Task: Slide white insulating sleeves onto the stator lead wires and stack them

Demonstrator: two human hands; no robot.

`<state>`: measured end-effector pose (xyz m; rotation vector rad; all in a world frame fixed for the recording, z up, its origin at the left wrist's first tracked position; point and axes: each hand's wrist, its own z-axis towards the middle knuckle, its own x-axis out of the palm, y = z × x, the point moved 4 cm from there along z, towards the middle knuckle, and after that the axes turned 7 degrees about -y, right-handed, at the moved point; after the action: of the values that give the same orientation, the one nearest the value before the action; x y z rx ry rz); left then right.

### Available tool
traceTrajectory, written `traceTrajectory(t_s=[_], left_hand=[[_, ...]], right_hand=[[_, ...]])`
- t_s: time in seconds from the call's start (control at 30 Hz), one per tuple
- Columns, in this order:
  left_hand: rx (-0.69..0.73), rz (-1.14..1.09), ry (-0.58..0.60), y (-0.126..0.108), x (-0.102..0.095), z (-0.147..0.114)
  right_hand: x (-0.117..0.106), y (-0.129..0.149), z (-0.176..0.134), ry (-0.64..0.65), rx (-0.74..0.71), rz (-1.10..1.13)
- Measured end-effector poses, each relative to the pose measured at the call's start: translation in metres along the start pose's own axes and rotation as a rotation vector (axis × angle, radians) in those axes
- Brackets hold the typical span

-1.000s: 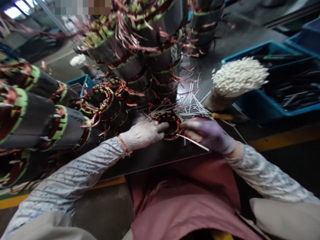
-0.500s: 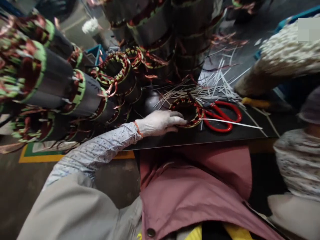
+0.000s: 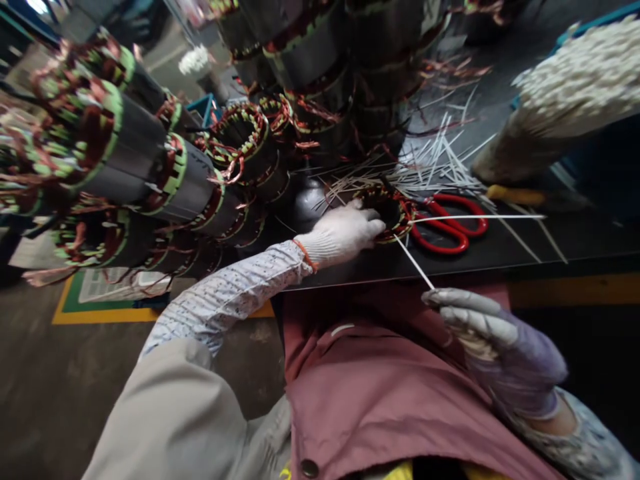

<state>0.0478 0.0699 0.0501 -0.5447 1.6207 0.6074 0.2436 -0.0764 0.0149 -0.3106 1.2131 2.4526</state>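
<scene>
A small stator (image 3: 403,212) with copper windings stands on the black bench near its front edge. My left hand (image 3: 347,233), in a white knit glove, grips its left rim, fingers curled over the top and partly out of sight. A white tie cord (image 3: 414,262) comes out of the stator's near side, pulled taut down to the right. Its end is pinched in the fingertips of my right hand (image 3: 493,333), gloved in white and purple. Another length of white cord reaches right from the stator across red-handled scissors (image 3: 443,245), whose blades are mostly hidden.
Stacked stators (image 3: 135,160) rise on the left, with more stators (image 3: 315,73) at the back. Loose white cords (image 3: 430,163) lie scattered behind the scissors. At right are a thick bundle of white cords (image 3: 575,80) and a yellow-handled tool (image 3: 517,195).
My right hand has come up from the lower right and now pulls a cord taut from the stator. My left hand stays on the rim; the view has shifted slightly.
</scene>
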Motion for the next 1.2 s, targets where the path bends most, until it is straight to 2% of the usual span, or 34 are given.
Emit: traceTrajectory(t_s=[0.1,0.23,0.43,0.6,0.8,0.9,1.0,1.07,1.2], left_hand=[[0.157,0.005,-0.003,0.002,0.007,-0.001],[0.215,0.044,-0.167,0.015,0.017,-0.011],[0.267,-0.100,-0.276,0.025,0.039,-0.011],[0.206,-0.109,-0.343,0.019,0.046,-0.006],[0.143,-0.114,-0.305,0.013,0.043,-0.006],[0.112,-0.136,-0.278,0.013,0.041,-0.006],[0.079,-0.191,-0.255,0.011,0.038,-0.007],[0.001,-0.270,-0.264,0.011,0.037,-0.007],[-0.275,-0.460,-0.336,0.012,0.039,-0.010]], right_hand=[[0.005,0.002,-0.017,0.092,-0.049,0.082],[0.010,-0.005,-0.023,0.153,-0.085,0.119],[0.020,-0.010,-0.021,0.128,-0.068,0.095],[0.021,-0.008,-0.020,0.125,-0.121,0.072],[0.012,-0.008,-0.028,0.089,-0.094,0.039],[0.019,-0.011,-0.031,0.072,-0.077,0.030],[0.034,-0.018,-0.020,0.039,-0.062,0.028],[0.047,-0.025,-0.004,-0.005,-0.050,0.059],[0.066,-0.041,0.033,-0.129,-0.004,0.115]])
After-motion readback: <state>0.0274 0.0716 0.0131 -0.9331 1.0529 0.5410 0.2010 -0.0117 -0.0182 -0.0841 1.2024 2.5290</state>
